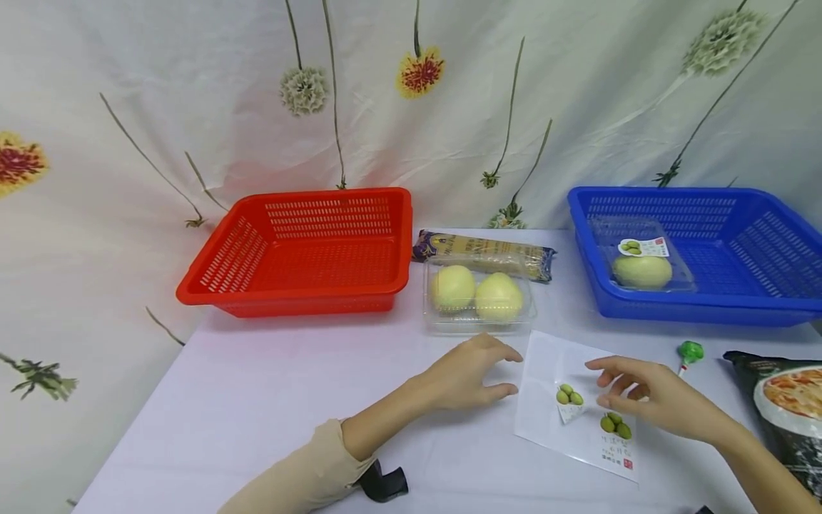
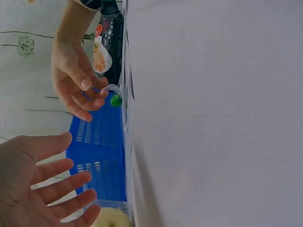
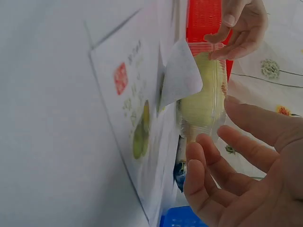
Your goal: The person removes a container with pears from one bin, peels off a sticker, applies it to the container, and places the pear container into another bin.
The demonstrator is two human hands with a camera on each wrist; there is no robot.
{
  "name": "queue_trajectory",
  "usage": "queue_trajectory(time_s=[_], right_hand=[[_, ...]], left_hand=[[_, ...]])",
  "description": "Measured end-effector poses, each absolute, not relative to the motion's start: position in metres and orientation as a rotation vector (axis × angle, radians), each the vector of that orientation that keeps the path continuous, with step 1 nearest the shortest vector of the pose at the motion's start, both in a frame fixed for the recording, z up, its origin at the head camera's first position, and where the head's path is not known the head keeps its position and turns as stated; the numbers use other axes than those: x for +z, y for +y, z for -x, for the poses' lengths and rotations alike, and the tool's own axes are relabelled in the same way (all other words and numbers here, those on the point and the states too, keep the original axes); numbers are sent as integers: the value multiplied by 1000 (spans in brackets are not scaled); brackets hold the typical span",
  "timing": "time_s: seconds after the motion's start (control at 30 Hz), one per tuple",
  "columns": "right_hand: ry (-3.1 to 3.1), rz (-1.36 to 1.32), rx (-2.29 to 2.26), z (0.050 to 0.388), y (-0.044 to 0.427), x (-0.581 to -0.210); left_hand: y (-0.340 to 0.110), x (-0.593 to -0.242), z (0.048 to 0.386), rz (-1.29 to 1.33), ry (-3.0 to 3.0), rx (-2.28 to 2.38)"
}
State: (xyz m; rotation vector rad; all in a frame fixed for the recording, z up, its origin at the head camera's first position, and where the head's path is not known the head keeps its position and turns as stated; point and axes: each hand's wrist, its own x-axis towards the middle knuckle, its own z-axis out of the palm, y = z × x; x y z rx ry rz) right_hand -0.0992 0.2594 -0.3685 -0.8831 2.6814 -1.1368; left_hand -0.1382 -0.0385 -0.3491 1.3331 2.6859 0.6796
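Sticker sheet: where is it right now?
Head view, right of centre: the sticker sheet lies on the white cloth between the left hand and the right hand, just nearer the camera than the clear box of two pale fruits.

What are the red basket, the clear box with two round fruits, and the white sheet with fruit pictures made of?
The red basket looks like hard, slightly shiny plastic, with slots in its walls. The clear box seems thin, glossy plastic: the round fruits show through. The white sheet is probably smooth paper, maybe sticker backing, because a label lifts from it as a flap.
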Motion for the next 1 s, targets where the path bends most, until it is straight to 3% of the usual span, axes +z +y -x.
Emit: queue_trajectory(time_s=[0.37,0.53,1.0], right_hand=[[2712,1070,-1168,82,256,-392],[2707,979,-1134,84,249,-392],[2804,1099,-1240,91,247,-380]], left_hand=[[0,-356,143,-1365,2461,336],[9,-360,142,-1383,2462,175],[17,-369,138,-1385,2598,52]])
